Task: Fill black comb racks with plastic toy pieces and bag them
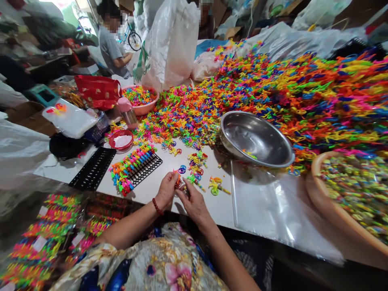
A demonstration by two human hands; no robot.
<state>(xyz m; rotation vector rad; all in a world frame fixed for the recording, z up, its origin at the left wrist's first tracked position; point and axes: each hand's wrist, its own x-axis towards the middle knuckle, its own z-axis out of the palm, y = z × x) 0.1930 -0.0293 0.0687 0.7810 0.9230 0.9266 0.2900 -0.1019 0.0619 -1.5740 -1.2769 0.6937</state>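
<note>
My left hand (167, 190), with a red bead bracelet at its wrist, pinches a small orange plastic toy (176, 176) with a ring-shaped part. Close beside it my right hand (195, 203) has its thumb and fingers drawn together against the toy's lower end; what lies between them is too small to make out. Just beyond the fingers lies a little group of multicoloured plastic toys (197, 165) with rings. A yellow-green toy (216, 185) lies apart to the right. Left of my hands, a black plastic rack (147, 169) carries rows of bright toy pieces (130, 167).
A huge heap of colourful toys (273, 85) covers the table's back and right. A steel bowl (257, 137) rests against it. An orange tub (317, 178) and clear plastic bags (266, 202) are at right. A red basket (121, 140) stands left; another person (110, 44) is behind.
</note>
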